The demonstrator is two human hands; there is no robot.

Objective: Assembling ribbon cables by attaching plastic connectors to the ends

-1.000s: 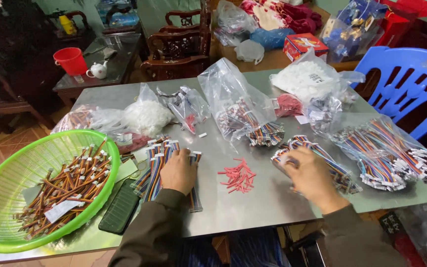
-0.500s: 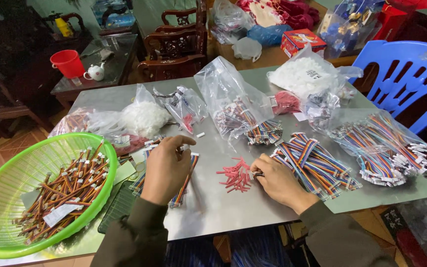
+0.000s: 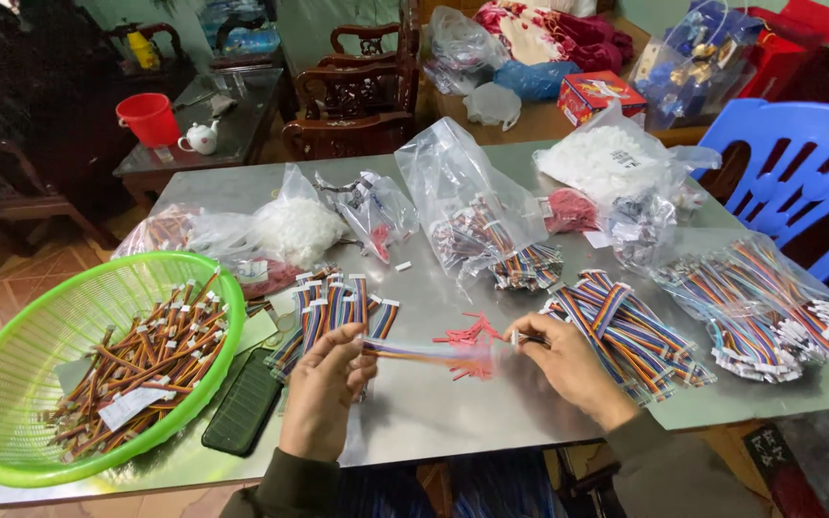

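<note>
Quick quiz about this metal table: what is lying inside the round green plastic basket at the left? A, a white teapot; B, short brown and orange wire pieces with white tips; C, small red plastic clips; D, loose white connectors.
B: the round green plastic basket holds a heap of short brown and orange wire pieces with white tips, with a white paper slip lying on them.

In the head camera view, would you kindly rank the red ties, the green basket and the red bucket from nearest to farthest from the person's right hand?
From the right hand:
1. Red ties, on the table just left of the fingertips.
2. Green basket, at the table's left end, past the left hand.
3. Red bucket, on the dark side table at the far left.
</note>
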